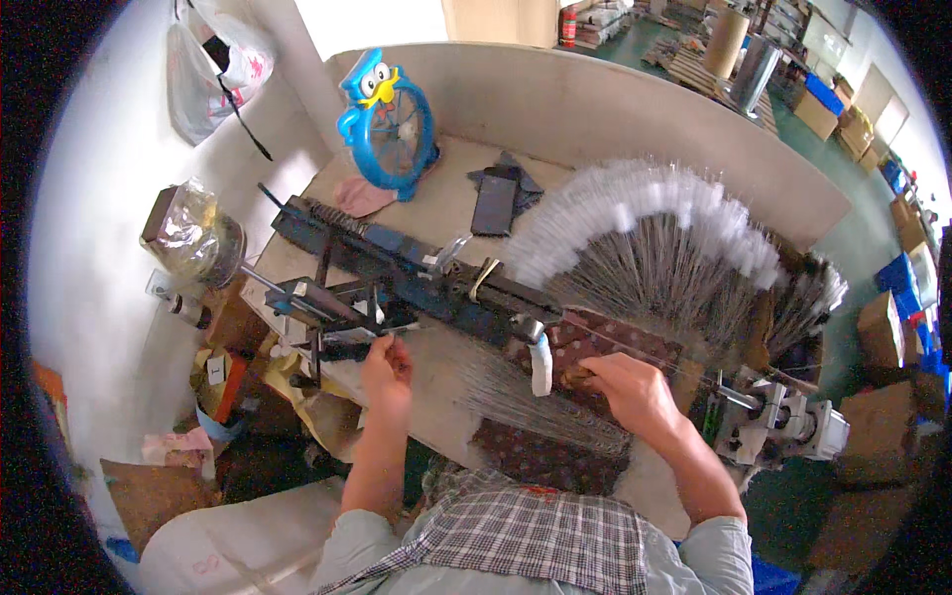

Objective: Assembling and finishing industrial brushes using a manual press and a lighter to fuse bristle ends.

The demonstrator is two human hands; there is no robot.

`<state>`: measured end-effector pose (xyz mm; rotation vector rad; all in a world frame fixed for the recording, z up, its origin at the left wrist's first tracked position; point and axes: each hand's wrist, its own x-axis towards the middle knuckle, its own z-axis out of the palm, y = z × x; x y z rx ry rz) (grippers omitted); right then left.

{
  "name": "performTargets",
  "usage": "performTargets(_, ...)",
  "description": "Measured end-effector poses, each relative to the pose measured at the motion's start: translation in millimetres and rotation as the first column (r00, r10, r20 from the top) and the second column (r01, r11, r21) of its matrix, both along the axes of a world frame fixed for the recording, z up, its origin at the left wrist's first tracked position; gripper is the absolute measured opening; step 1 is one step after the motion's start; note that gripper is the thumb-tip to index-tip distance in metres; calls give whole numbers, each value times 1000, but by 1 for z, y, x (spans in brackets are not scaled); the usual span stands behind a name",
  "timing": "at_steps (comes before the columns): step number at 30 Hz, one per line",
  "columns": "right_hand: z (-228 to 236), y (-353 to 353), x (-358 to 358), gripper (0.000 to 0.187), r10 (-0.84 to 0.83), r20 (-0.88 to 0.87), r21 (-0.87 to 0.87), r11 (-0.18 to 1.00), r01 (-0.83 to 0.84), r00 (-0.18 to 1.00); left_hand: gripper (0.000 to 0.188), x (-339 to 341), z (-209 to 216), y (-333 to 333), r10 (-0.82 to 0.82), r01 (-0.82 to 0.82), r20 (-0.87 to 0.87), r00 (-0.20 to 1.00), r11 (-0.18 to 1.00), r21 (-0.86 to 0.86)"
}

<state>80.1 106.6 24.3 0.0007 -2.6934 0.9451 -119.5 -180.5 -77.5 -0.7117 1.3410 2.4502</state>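
My left hand (pixel 387 367) is at the near side of a long dark metal machine (pixel 416 278) lying across the workbench, fingers pinched at one of its small parts by a black lever. My right hand (pixel 627 385) rests on a patterned dark cloth (pixel 555 441), fingers curled over a loose bundle of thin metal wires (pixel 516 392) spread on the bench. Just left of that hand stands a small white wrapped post (pixel 540 362). Behind it fans out a large spray of thin wires with white bristle tips (pixel 645 223).
A blue bird-shaped fan (pixel 389 124) stands at the back of the bench (pixel 446 198), with dark flat pieces (pixel 496 198) beside it. A plastic bag (pixel 213 64) hangs on the wall. A grey motor unit (pixel 783 421) sits at right. Cardboard boxes (pixel 878 327) line the floor.
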Motion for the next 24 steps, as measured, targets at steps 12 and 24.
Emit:
performTargets(12,16,45,14,21,-283,-9,-286,920,268,959,18,127,60,182,-682,696,-367,633,708,-116)
performTargets(24,22,51,18,17,-138,-202,14,990,144,970,18,120,54,182,-560,554,-331,759,823,-123)
